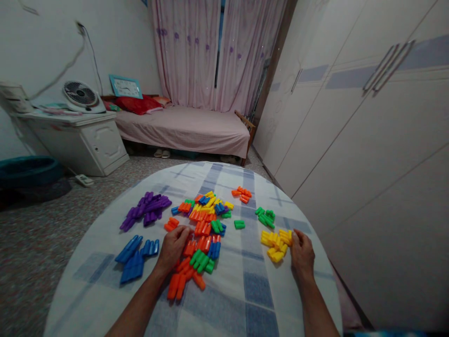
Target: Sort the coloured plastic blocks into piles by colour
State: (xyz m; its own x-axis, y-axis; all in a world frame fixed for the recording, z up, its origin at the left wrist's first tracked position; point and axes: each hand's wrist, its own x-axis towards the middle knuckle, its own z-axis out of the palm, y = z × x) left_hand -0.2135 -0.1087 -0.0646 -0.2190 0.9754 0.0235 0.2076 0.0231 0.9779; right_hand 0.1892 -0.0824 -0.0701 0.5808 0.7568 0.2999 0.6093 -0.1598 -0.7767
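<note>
My left hand point(176, 246) rests at the left edge of a mixed heap of plastic building blocks point(202, 243), which look like short joined tubes in orange, green, blue and yellow. Its fingers are pinched together beside the orange blocks; what they hold, if anything, is hidden. At the right, my right hand point(302, 253) has its fingertips closed at a yellow block point(285, 237) on the edge of the yellow pile point(274, 245). Left of my left hand lie blue blocks point(133, 266), with a purple pile point(149, 207) behind them.
Small piles of orange blocks point(242, 193) and green blocks point(265, 217) lie farther back on the round table point(231, 299), covered with a checked cloth. One green block point(239, 224) lies alone. Beyond stand a bed point(189, 124), a cabinet point(101, 145) with a fan, and a wardrobe point(379, 164).
</note>
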